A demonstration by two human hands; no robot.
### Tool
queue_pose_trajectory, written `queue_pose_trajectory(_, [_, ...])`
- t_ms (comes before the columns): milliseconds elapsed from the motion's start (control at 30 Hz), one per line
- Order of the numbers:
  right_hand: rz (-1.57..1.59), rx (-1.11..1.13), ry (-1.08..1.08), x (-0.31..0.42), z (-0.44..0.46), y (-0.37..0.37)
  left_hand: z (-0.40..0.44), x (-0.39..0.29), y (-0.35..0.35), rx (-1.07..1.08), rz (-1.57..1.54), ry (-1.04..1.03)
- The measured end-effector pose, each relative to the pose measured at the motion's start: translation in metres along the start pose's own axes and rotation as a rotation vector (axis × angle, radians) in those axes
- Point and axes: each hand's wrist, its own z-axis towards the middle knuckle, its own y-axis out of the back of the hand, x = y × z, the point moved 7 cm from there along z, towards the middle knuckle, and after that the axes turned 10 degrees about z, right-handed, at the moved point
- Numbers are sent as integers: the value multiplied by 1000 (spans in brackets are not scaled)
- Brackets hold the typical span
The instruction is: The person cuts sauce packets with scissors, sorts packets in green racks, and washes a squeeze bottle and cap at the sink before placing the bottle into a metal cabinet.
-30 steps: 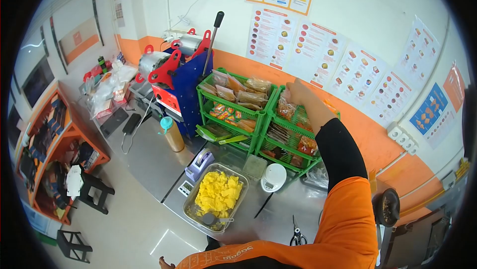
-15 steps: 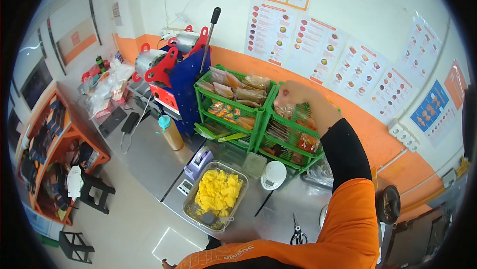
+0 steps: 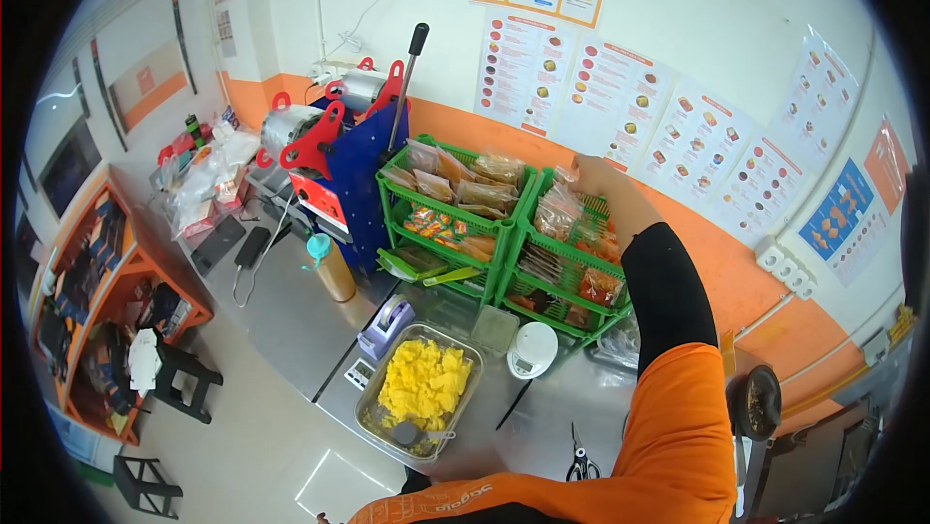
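My right hand [image 3: 588, 175] reaches into the top tier of the right green basket rack [image 3: 572, 258], at the upper edge of clear packets [image 3: 559, 211]. Its fingers are bent and partly hidden, so whether they pinch a packet is unclear. Of my left hand only a sliver [image 3: 323, 518] shows at the bottom edge. To the left stands another green rack [image 3: 499, 226] with flat packets [image 3: 436, 185] on top and small colourful sachets [image 3: 436, 225] below. A tray of yellow food [image 3: 423, 381] with a dark-ended scoop [image 3: 407, 433] lies on the metal table.
On the table [image 3: 291, 330] are a white scale [image 3: 533, 350], a tape dispenser [image 3: 386, 326], a timer [image 3: 359, 373], a bottle [image 3: 332, 270], scissors [image 3: 581, 464] and a black stick [image 3: 513, 405]. A blue and red machine [image 3: 358, 175] with a long lever stands behind. Orange shelves [image 3: 97, 301] are left.
My right hand dipped forward over the packets, then drew back up to the basket's rear edge, uncovering the clear packets. Less of my left hand shows at the bottom edge.
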Motion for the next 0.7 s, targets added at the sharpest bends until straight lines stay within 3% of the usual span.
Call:
queue_pose_trajectory(100, [289, 287, -326, 25, -27, 7, -2, 2, -3, 20, -6, 21])
queue_pose_trajectory(300, [705, 317, -90, 16, -5, -18, -9, 9, -8, 54, -21, 49])
queue_pose_trajectory(400, [559, 412, -225, 8, -15, -22, -9, 18, -14, 58, -37, 41])
queue_pose_trajectory(500, [812, 424, -327, 25, -39, -7, -8, 21, -14, 63, -75, 41])
queue_pose_trajectory(600, [879, 350, -529, 35, -44, 3, -5, 35, -5, 327, -172, 267])
queue_pose_trajectory(700, [743, 157, -377, 68, -49, 27, -13, 27, -2, 308, -246, 272])
